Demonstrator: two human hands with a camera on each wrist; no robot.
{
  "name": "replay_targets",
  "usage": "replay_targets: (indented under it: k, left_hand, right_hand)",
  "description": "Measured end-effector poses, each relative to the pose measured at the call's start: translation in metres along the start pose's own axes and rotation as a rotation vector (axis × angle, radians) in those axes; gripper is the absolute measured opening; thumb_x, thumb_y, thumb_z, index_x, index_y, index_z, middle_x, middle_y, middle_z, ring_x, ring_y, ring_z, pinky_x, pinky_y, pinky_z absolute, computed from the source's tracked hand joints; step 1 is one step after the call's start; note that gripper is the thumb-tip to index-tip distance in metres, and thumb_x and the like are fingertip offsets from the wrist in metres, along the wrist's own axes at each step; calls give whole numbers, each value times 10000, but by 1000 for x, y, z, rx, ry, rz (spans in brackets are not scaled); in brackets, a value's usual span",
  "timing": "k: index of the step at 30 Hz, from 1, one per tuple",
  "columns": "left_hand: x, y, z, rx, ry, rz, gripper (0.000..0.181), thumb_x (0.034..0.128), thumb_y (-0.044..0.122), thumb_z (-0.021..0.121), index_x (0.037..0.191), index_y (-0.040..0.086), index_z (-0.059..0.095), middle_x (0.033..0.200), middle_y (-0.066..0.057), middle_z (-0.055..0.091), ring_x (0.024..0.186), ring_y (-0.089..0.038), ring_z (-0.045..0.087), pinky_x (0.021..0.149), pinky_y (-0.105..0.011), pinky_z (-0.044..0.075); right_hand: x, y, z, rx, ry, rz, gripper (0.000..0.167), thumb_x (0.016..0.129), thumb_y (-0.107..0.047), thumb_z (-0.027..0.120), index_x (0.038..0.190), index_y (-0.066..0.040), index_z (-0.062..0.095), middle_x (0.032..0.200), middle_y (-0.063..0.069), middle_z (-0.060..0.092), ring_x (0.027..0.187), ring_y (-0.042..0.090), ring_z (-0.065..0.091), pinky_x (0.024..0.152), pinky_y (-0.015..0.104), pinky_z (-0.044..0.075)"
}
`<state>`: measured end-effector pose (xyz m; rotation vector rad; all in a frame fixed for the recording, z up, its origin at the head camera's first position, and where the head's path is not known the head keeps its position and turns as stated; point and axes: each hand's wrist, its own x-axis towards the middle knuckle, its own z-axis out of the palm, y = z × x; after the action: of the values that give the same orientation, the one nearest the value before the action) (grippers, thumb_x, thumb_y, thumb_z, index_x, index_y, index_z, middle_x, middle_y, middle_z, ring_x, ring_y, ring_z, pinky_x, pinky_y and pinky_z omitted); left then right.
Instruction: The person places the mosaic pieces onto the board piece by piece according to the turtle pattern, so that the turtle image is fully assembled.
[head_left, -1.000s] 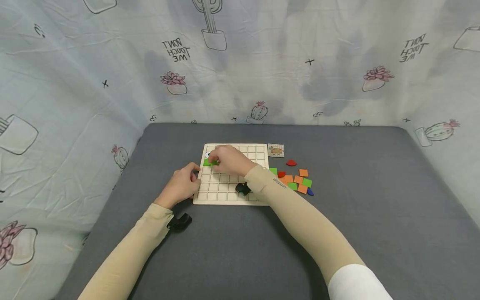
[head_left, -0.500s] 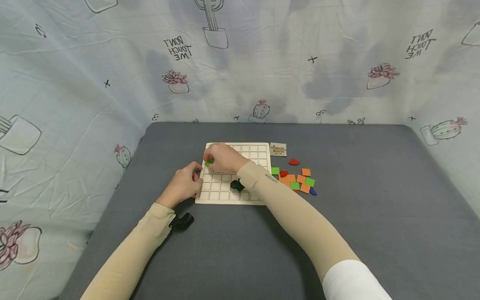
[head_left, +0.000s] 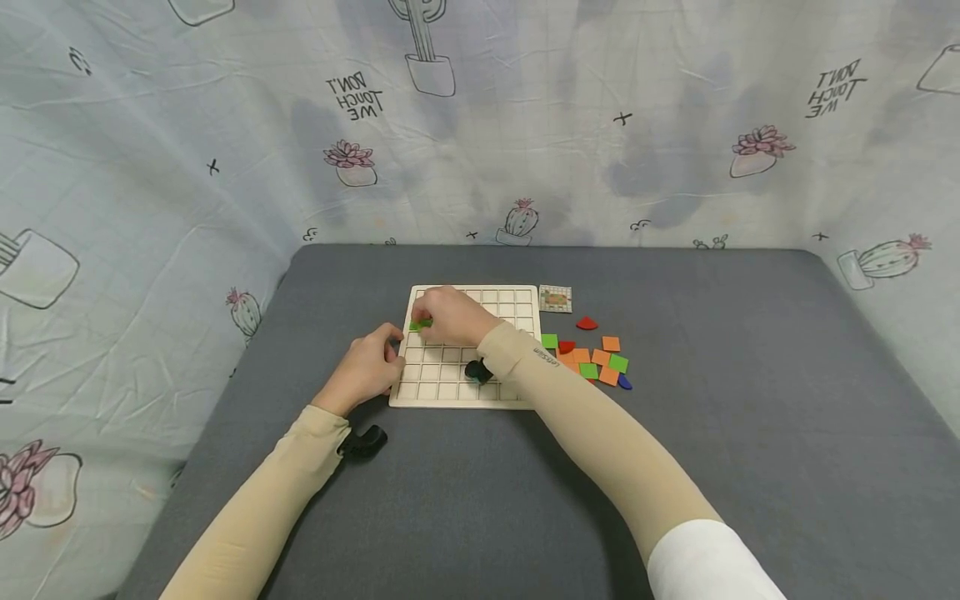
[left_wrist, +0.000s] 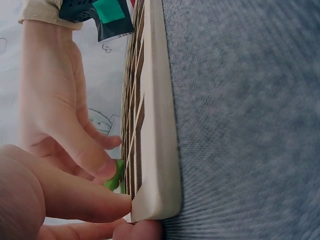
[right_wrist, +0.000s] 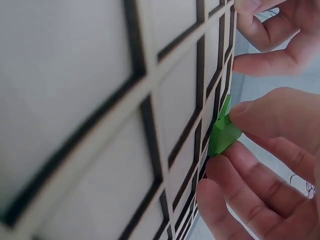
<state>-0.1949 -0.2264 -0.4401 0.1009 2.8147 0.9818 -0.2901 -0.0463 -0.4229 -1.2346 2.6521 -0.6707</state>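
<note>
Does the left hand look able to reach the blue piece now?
Probably not: the left hand holds the edge of the board, and the right forearm lies between that hand and the blue piece.

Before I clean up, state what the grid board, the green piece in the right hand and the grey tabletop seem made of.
Grid board: probably wood, matt; pale tan with dark-edged cells.
Green piece: painted wood or plastic, smooth; its even colour leaves it open.
Grey tabletop: seemingly woven cloth, dull; fine ribbing shows in the left wrist view.
</note>
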Motion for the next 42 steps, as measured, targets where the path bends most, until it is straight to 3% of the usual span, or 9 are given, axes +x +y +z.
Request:
replay_targets:
  k: [15, 23, 28, 42]
  left_hand:
    - [0, 2, 1, 13, 12, 10, 364, 999, 81, 561, 1351, -10, 532, 858, -104, 570, 526, -168, 610, 516, -321, 518]
    - [0, 2, 1, 5, 4, 5, 371, 1009, 87, 561, 1366, -9, 526, 863, -108, 568, 535, -177, 607, 519, -327, 529]
    - [1, 2, 2, 0, 5, 1, 373, 1005, 81, 555, 1365, -11, 525, 866, -108, 562, 543, -179, 607, 519, -323, 535]
    - [0, 2, 2, 19, 12, -15, 383, 1005, 77, 550, 1376, -14, 522, 873, -113, 551, 563, -181, 591, 525, -312, 530]
  right_hand:
    - [-8, 7, -7, -68, -11, 24, 164, 961, -87, 706, 1103, -78, 790, 1164, 66, 758, 1098, 208, 707, 968, 340, 548]
    - [-9, 7, -7, -60, 13, 19, 174, 948, -20, 699, 1079, -66, 804, 1182, 79, 764, 1166, 236, 692, 1007, 346, 538]
    - [-12, 10, -7, -44, -1, 35, 174, 964, -66, 696, 1100, -90, 802, 1192, 60, 759, 1168, 219, 683, 1015, 345, 532]
    - [-55, 9, -25, -24, 24, 68, 252, 982, -121, 672, 1210, -51, 753, 1181, 112, 709, 1052, 237, 665, 942, 371, 535]
